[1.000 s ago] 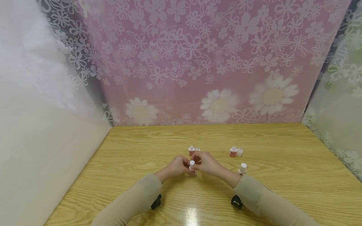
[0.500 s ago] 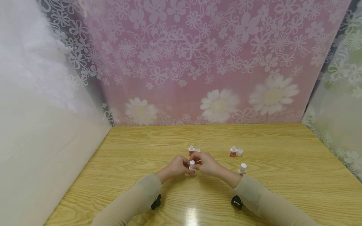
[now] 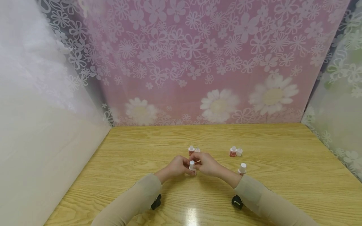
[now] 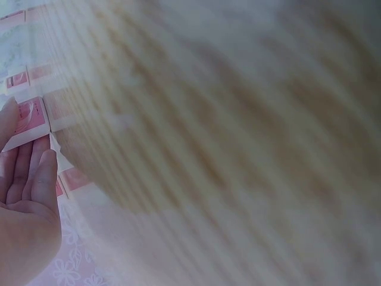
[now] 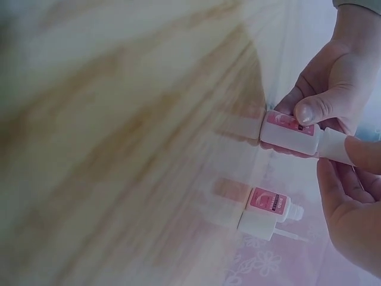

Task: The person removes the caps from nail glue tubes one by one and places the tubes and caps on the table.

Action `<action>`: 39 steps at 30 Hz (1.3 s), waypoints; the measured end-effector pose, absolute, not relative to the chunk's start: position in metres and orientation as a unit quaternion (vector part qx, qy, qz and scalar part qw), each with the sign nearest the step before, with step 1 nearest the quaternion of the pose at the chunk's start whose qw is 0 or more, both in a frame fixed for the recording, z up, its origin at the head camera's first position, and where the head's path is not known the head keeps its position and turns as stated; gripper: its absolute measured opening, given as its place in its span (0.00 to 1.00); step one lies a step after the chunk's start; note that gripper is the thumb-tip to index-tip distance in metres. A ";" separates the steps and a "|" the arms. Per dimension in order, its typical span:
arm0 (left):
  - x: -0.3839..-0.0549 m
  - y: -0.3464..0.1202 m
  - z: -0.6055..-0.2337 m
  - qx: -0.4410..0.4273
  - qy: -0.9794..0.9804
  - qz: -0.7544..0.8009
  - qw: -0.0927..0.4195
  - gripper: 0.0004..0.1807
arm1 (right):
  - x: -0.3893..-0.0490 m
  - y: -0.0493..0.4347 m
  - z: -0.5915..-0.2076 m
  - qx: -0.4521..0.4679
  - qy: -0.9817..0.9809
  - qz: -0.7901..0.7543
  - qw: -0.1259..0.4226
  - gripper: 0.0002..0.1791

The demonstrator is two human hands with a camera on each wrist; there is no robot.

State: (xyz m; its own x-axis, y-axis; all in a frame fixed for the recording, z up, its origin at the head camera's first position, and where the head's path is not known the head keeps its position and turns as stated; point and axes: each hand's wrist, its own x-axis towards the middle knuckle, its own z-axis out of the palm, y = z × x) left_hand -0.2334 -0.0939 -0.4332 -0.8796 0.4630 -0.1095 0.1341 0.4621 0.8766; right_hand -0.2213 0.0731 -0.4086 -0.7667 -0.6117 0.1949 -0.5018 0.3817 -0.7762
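Note:
A small white glue bottle (image 5: 290,134) with a red-pink label stands on the wooden table (image 3: 135,201). My left hand (image 3: 176,166) holds its body, the thumb lying over the label in the right wrist view. My right hand (image 3: 208,164) pinches the white cap (image 5: 335,146), which sits on the bottle's neck. Behind the hands stands an uncapped bottle (image 3: 191,151); a loose cap (image 5: 256,226) beside it has a thin stem pointing up. Fingers partly hide the held bottle in the head view.
At the back right is another uncapped bottle (image 3: 233,152), its loose cap (image 3: 239,152) touching or nearly touching it. A capped bottle (image 3: 242,169) stands close beyond my right forearm, partly hidden by the sleeve. Flowered curtains (image 3: 175,78) enclose the table's back and sides.
My right fingers have shifted very slightly around the cap. The left hand, the held bottle and the other bottles stay where they were.

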 end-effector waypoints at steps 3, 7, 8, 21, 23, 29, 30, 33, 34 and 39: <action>-0.233 -0.094 -0.433 0.180 0.840 0.485 0.167 0.07 | -0.221 0.073 -0.408 -0.334 0.827 -0.447 0.066 0.09; -0.234 -0.094 -0.434 0.180 0.835 0.491 0.169 0.06 | -0.219 0.073 -0.408 -0.329 0.821 -0.460 0.077 0.07; -0.234 -0.094 -0.434 0.180 0.835 0.492 0.169 0.06 | -0.219 0.073 -0.407 -0.328 0.818 -0.465 0.080 0.07; -0.234 -0.094 -0.435 0.192 0.828 0.499 0.169 0.05 | -0.221 0.069 -0.409 -0.287 0.837 -0.462 0.060 0.08; -0.234 -0.094 -0.435 0.189 0.828 0.500 0.171 0.05 | -0.221 0.069 -0.409 -0.286 0.837 -0.462 0.060 0.07; -0.234 -0.093 -0.434 0.185 0.835 0.492 0.163 0.05 | -0.222 0.070 -0.410 -0.298 0.831 -0.466 0.063 0.05; -0.234 -0.093 -0.433 0.187 0.836 0.490 0.160 0.05 | -0.222 0.070 -0.410 -0.300 0.830 -0.467 0.061 0.05; -0.233 -0.093 -0.433 0.189 0.838 0.487 0.158 0.05 | -0.222 0.071 -0.410 -0.310 0.828 -0.464 0.058 0.06; -0.233 -0.093 -0.433 0.189 0.839 0.485 0.158 0.05 | -0.222 0.070 -0.410 -0.312 0.828 -0.463 0.056 0.06; -0.234 -0.093 -0.434 0.183 0.842 0.481 0.163 0.06 | -0.222 0.070 -0.411 -0.318 0.828 -0.459 0.051 0.08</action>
State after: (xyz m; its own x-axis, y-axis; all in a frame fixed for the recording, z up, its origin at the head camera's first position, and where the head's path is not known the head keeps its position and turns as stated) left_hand -0.2339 -0.0929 -0.4341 -0.8794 0.4656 -0.0988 0.1513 0.4702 0.8695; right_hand -0.2222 0.0697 -0.4112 -0.7919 -0.5742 0.2077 -0.4807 0.3765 -0.7919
